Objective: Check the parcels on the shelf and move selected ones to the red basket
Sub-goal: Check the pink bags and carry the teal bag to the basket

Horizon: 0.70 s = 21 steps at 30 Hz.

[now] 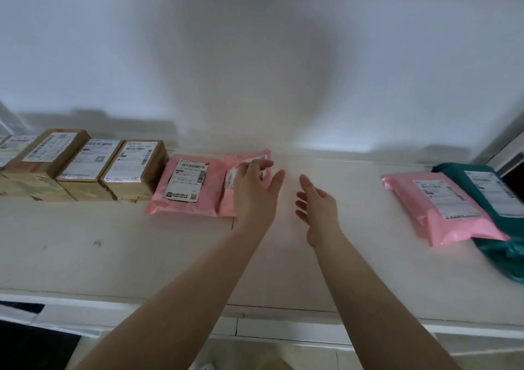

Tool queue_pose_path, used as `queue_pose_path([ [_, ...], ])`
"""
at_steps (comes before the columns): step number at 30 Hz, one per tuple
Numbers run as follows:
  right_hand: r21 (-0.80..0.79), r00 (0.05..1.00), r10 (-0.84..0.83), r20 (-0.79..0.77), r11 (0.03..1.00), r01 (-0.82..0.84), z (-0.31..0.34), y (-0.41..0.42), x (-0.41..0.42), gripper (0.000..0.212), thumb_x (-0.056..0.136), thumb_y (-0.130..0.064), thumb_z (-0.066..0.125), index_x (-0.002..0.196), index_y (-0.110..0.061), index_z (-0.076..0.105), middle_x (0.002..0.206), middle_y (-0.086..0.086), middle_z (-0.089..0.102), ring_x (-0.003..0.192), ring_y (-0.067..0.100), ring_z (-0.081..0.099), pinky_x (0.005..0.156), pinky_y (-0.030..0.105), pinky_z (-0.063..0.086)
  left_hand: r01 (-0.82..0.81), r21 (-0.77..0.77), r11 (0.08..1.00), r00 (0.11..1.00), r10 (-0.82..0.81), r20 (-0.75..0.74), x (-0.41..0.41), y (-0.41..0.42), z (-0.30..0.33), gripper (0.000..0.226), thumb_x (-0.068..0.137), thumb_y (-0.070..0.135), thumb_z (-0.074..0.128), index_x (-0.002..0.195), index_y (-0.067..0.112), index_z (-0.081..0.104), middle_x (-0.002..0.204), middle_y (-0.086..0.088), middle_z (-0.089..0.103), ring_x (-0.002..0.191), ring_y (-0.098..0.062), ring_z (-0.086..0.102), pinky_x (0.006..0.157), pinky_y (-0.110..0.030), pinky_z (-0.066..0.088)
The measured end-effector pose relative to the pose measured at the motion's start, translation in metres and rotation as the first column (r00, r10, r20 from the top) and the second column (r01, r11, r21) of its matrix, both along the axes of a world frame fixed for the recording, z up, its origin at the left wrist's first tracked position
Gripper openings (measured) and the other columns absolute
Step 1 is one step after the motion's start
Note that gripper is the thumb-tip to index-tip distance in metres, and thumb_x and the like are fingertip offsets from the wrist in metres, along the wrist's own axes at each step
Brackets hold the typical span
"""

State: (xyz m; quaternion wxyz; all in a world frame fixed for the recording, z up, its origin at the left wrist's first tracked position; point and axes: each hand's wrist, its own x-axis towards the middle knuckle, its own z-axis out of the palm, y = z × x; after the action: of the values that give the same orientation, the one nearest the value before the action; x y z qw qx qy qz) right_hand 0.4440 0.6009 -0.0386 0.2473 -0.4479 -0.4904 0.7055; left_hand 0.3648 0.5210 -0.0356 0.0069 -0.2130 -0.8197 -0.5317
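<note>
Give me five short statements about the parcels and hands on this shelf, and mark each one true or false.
1. The left hand rests on a pink parcel. True.
2. The right hand grips a cardboard box. False: it hangs open above bare shelf, holding nothing.
3. Cardboard boxes stand in a row at the left end. True.
4. The far right pink parcel lies under the green parcel. False: the pink one overlaps on top.
5. The red basket stands between the hands. False: no basket is in view.
</note>
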Motion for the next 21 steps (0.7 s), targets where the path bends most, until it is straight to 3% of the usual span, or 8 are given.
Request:
queue_pose_path([
  [5,0.020,0.944,-0.329,-0.032,0.944,0.330,0.009,0.044,0.066,0.035,0.090,-0.041,0.067,0.108,-0.012,0.060,0.097,0.002,0.064,0.093,0.018,0.061,0.090,0.036,0.052,0.142,0.019,0.990,0.987,-0.143,0.072,0.047,0.051,0.006,0.033,0.085,0.042,0.067,0.112,0.023,0.061,0.112,0.008,0.055,0.089,-0.007,0.057,0.080,-0.024,0.045],
  [8,0.033,0.847,-0.529,-0.045,0.847,0.531,0.010,0.071,0.108,0.045,0.090,-0.038,0.069,0.122,-0.010,0.057,0.120,0.006,0.064,0.112,0.024,0.060,0.102,0.040,0.050,0.213,0.078,0.974,0.941,-0.226,0.251,0.080,0.087,0.002,0.039,0.084,0.041,0.069,0.114,0.018,0.061,0.115,0.001,0.059,0.090,-0.009,0.060,0.081,-0.023,0.044],
  [11,-0.023,0.755,-0.655,0.021,0.755,0.655,0.009,0.091,0.145,0.054,0.089,-0.040,0.069,0.132,-0.012,0.052,0.124,0.006,0.062,0.113,0.026,0.059,0.098,0.038,0.050,0.272,0.107,0.956,0.819,-0.288,0.496,0.114,0.123,-0.004,0.053,0.084,0.042,0.069,0.125,0.010,0.056,0.123,-0.006,0.059,0.108,-0.022,0.060,0.090,-0.029,0.046],
  [13,-0.079,0.728,-0.682,0.072,0.723,0.686,0.006,0.104,0.161,0.056,0.087,-0.043,0.069,0.133,-0.014,0.052,0.121,0.005,0.061,0.108,0.024,0.059,0.091,0.037,0.049,0.282,0.128,0.951,0.674,-0.291,0.679,0.133,0.144,-0.005,0.067,0.084,0.044,0.068,0.132,0.001,0.051,0.128,-0.015,0.058,0.110,-0.030,0.060,0.088,-0.033,0.047],
  [14,-0.102,0.727,-0.681,0.090,0.720,0.686,0.003,0.110,0.166,0.057,0.087,-0.045,0.068,0.134,-0.015,0.052,0.122,0.005,0.061,0.109,0.024,0.059,0.094,0.037,0.049,0.290,0.139,0.947,0.598,-0.293,0.746,0.141,0.153,-0.004,0.073,0.084,0.046,0.068,0.134,-0.002,0.048,0.126,-0.020,0.059,0.101,-0.033,0.061,0.081,-0.034,0.050],
  [16,-0.125,0.747,-0.649,0.146,0.737,0.664,-0.002,0.122,0.171,0.064,0.088,-0.051,0.065,0.139,-0.016,0.048,0.128,0.007,0.059,0.118,0.026,0.058,0.104,0.041,0.047,0.302,0.154,0.941,0.492,-0.292,0.820,0.155,0.168,-0.001,0.070,0.083,0.045,0.068,0.133,-0.001,0.051,0.102,-0.015,0.061,0.078,-0.025,0.056,0.067,-0.029,0.045],
  [18,-0.142,0.760,-0.620,0.195,0.749,0.647,-0.007,0.131,0.172,0.074,0.088,-0.057,0.061,0.144,-0.011,0.043,0.134,0.010,0.056,0.123,0.028,0.056,0.105,0.039,0.046,0.296,0.156,0.943,0.456,-0.282,0.844,0.165,0.182,-0.002,0.061,0.084,0.041,0.067,0.128,0.001,0.052,0.091,-0.007,0.056,0.081,-0.023,0.056,0.071,-0.029,0.044],
  [21,-0.156,0.741,-0.634,0.222,0.727,0.669,-0.011,0.144,0.176,0.073,0.090,-0.053,0.062,0.141,-0.004,0.043,0.128,0.013,0.058,0.112,0.027,0.059,0.085,0.032,0.046,0.313,0.145,0.938,0.435,-0.277,0.857,0.176,0.202,-0.010,0.062,0.085,0.044,0.065,0.131,0.004,0.051,0.115,-0.012,0.061,0.098,-0.029,0.060,0.084,-0.033,0.049],
])
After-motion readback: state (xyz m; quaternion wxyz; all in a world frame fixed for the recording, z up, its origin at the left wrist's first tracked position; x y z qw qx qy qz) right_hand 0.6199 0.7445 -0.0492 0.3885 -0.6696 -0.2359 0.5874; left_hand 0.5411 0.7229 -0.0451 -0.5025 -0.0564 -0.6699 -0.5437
